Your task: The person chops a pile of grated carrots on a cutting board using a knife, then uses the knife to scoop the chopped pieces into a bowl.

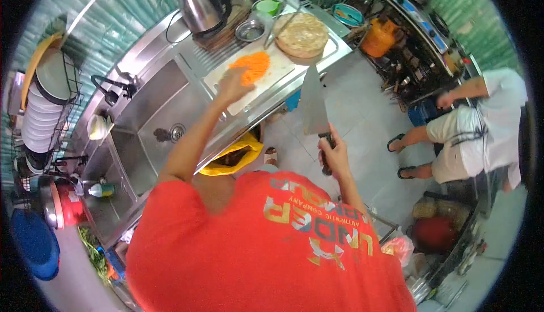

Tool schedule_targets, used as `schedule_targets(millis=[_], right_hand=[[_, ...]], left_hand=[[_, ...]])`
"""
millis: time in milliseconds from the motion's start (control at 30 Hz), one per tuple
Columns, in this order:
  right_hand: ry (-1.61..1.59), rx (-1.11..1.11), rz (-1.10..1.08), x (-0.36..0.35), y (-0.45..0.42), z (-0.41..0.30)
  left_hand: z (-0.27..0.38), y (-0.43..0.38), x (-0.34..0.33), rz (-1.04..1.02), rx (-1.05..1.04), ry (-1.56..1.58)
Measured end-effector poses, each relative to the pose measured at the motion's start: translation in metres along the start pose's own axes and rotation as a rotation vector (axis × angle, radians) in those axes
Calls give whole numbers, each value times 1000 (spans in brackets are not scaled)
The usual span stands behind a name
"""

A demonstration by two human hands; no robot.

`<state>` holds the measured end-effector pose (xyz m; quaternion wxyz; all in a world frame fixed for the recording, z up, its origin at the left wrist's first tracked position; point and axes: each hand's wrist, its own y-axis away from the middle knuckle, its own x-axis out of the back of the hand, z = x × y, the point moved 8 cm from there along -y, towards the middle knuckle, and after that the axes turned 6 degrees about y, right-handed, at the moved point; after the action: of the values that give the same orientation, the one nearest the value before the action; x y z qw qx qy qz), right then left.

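Observation:
My left hand (234,86) reaches over a white cutting board (274,74), its fingers at the edge of a pile of finely chopped orange food (257,64), which looks like carrot. Whether the fingers press into the pile is blurred. My right hand (338,152) grips the dark handle of a broad-bladed kitchen knife (314,101). The blade points away from me, over the counter's front edge, with its tip near a round wooden chopping block (304,33). That thick block sits just beyond the right end of the board.
Left of the board is a stainless steel sink (159,108). Behind stand an electric kettle (199,10), a metal bowl (250,30) and a green bowl (267,7). A yellow bag (233,157) hangs below the counter. At right are an orange gas cylinder (378,38) and another person (467,129).

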<state>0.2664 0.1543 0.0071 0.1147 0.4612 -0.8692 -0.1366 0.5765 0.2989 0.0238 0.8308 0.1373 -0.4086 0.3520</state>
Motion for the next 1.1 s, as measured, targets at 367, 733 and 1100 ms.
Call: schedule_targets(millis=[367, 733, 1100], right_hand=[[-62, 63, 8, 12, -205, -79], [-140, -13, -26, 36, -316, -80], [79, 59, -54, 68, -327, -83]], left_hand=[[-48, -81, -40, 142, 76, 104], [-47, -197, -92, 182, 364, 86], [30, -201, -128, 208, 479, 251]])
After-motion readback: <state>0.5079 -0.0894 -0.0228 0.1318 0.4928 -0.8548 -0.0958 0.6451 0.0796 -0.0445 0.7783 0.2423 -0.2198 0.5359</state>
